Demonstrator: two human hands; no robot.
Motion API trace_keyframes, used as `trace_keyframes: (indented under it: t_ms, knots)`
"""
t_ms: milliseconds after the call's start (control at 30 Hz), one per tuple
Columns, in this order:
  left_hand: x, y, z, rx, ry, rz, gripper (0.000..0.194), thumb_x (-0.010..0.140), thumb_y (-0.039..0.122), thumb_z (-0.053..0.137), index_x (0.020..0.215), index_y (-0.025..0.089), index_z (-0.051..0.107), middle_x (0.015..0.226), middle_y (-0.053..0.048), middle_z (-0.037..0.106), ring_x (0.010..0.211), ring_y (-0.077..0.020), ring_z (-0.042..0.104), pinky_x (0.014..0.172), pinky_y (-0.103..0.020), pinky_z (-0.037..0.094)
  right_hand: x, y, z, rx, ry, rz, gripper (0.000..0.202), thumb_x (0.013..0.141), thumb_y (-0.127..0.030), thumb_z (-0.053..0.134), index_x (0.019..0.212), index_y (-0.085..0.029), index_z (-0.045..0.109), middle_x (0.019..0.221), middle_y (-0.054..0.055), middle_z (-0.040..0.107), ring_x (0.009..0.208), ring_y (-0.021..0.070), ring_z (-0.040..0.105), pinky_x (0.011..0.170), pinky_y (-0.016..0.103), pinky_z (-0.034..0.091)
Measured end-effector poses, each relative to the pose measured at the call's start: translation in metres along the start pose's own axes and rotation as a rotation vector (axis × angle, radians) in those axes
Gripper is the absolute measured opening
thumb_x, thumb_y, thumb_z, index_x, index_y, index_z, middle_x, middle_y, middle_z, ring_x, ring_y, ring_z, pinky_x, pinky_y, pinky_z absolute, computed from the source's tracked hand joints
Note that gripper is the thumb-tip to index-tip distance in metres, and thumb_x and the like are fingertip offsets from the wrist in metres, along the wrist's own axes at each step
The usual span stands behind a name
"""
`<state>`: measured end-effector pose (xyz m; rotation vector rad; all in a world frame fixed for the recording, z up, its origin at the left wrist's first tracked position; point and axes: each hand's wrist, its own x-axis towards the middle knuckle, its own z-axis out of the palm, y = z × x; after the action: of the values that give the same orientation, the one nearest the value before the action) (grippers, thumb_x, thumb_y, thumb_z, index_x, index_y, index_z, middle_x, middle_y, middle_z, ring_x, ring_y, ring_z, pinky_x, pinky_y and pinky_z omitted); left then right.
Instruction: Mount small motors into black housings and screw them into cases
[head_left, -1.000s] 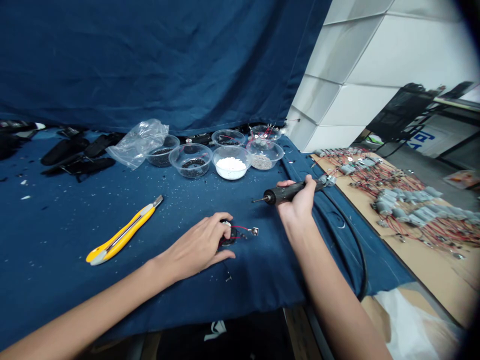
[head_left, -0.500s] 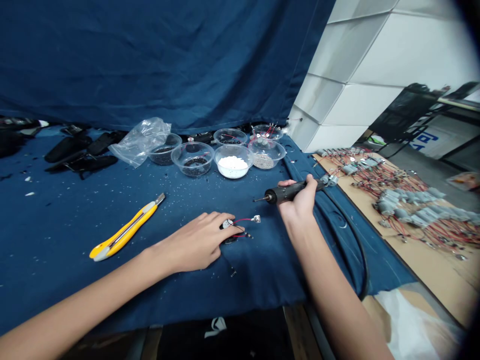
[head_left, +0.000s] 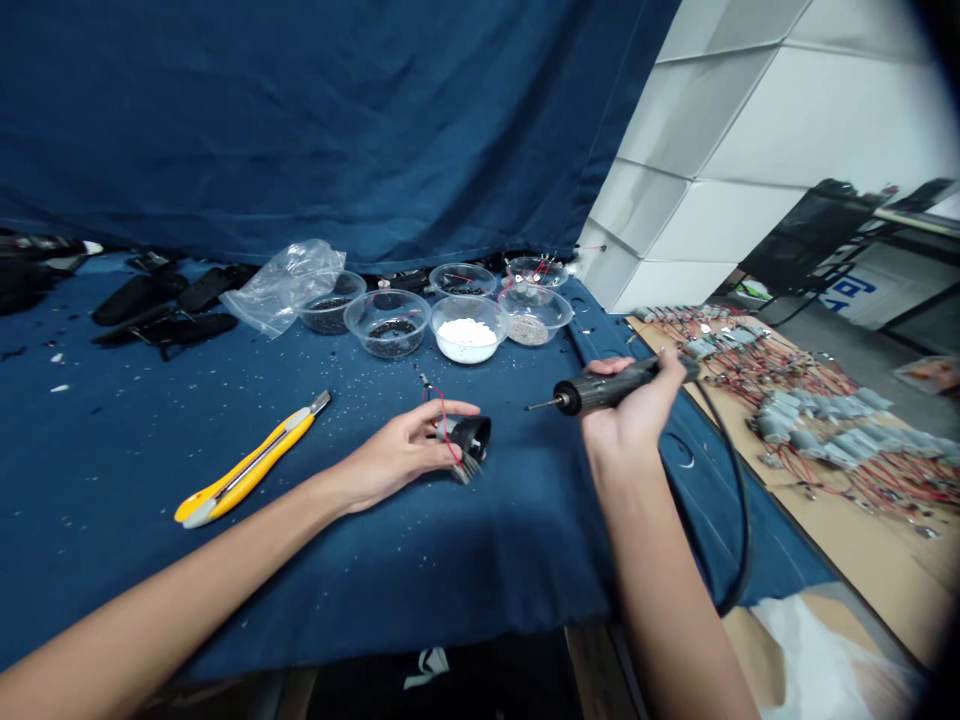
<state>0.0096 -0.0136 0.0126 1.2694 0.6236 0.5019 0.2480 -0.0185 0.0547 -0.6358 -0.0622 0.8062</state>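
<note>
Between the thumb and fingers of my left hand (head_left: 401,450) is a small motor assembly (head_left: 474,437), with a round black housing and thin red and black wires. Its black open end faces right. My right hand (head_left: 626,410) is wrapped round a black electric screwdriver (head_left: 600,390), whose thin metal bit points left toward the motor assembly, apart from it. A thick black cord runs from the tool's back end down past my right forearm. Left of my left hand, a yellow utility knife (head_left: 251,462) lies on the blue cloth (head_left: 390,590).
Clear plastic bowls stand at the back, including one of white bits (head_left: 466,335) and one of dark screws (head_left: 388,325). A plastic bag (head_left: 281,285) and black parts (head_left: 165,310) lie to the left. Many grey wired motors (head_left: 847,410) cover a cardboard sheet at right.
My left hand has lifted and turned the motor assembly, so its black open end now faces right and its wires have swung round. My right hand has moved right with the screwdriver.
</note>
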Motion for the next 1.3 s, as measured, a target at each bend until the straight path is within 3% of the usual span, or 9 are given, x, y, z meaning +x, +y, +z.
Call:
trace_keyframes:
  t_ms: [100,233,367,833,1033,1300]
  knots:
    - [-0.002,-0.004,0.005,-0.418,-0.048,0.04,0.055,0.084,0.025,0.067,0.134,0.024,0.045,0.12,-0.011,0.062,0.111,-0.0272,0.062,0.103,-0.044,0.042,-0.019,-0.005,0.008,0.024,-0.043,-0.152,0.033,0.095,-0.043,0.043,0.073,-0.019,0.041,0.058,-0.007,0.04,0.045,0.0059,0.043,0.039,0.014,0.043]
    - [-0.005,-0.003,0.01,-0.587,-0.075,0.081,0.052,0.084,0.022,0.067,0.132,0.024,0.049,0.123,-0.009,0.06,0.114,-0.0308,0.06,0.105,-0.044,0.041,-0.048,0.001,0.017,-0.038,-0.121,-0.278,0.031,0.096,-0.046,0.04,0.08,-0.02,0.045,0.059,-0.006,0.042,0.044,0.0081,0.043,0.039,0.018,0.043]
    - [-0.007,-0.002,0.012,-0.61,-0.04,0.077,0.05,0.085,0.02,0.066,0.132,0.023,0.049,0.123,-0.009,0.061,0.114,-0.0306,0.06,0.107,-0.045,0.041,-0.062,0.008,0.02,-0.09,-0.181,-0.35,0.028,0.097,-0.045,0.034,0.086,-0.022,0.047,0.06,-0.006,0.041,0.042,0.0092,0.044,0.038,0.019,0.042]
    - [-0.01,0.0,0.025,-0.572,0.06,0.075,0.05,0.085,0.025,0.066,0.131,0.021,0.046,0.124,-0.012,0.06,0.112,-0.0294,0.062,0.107,-0.048,0.04,-0.065,0.02,0.016,-0.156,-0.223,-0.487,0.023,0.094,-0.045,0.039,0.09,-0.024,0.046,0.061,-0.007,0.043,0.042,0.0093,0.047,0.038,0.02,0.044]
    - [-0.011,0.0,0.026,-0.57,0.077,0.074,0.05,0.084,0.024,0.068,0.13,0.019,0.046,0.118,-0.012,0.062,0.108,-0.0299,0.063,0.103,-0.047,0.044,-0.077,0.021,0.02,-0.188,-0.238,-0.553,0.023,0.095,-0.041,0.032,0.092,-0.024,0.047,0.06,-0.006,0.043,0.039,0.0093,0.045,0.035,0.02,0.042]
    - [-0.012,0.0,0.026,-0.554,0.086,0.069,0.047,0.083,0.021,0.069,0.126,0.022,0.05,0.118,-0.01,0.062,0.108,-0.0292,0.064,0.102,-0.048,0.045,-0.08,0.02,0.02,-0.161,-0.269,-0.562,0.018,0.093,-0.04,0.036,0.094,-0.026,0.047,0.059,-0.008,0.044,0.037,0.0096,0.046,0.033,0.02,0.041]
